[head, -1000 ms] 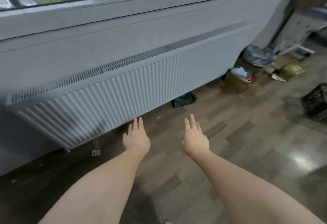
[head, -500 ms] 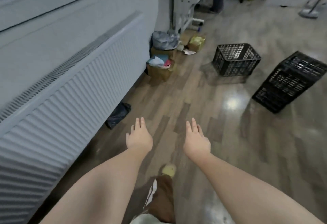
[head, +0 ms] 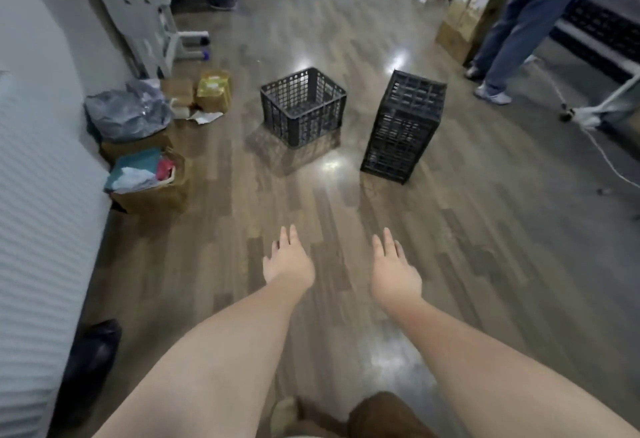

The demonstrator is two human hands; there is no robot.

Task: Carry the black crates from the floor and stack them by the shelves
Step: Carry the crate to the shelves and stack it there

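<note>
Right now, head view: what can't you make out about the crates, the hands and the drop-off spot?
- Upright crate: whether it is one crate on end or two stacked; dark lattice blurs together.
- Open crate: its floor is dim behind the mesh, so contents unclear.
- Shelves: none clearly identifiable; right edge cuts off a dark rack.
- Left hand and right hand: backs only, palms hidden.

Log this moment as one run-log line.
left hand: open, empty | right hand: open, empty | upright black plastic lattice crate: on floor | black plastic lattice crate tipped on end: on floor | stacking: not begun
</note>
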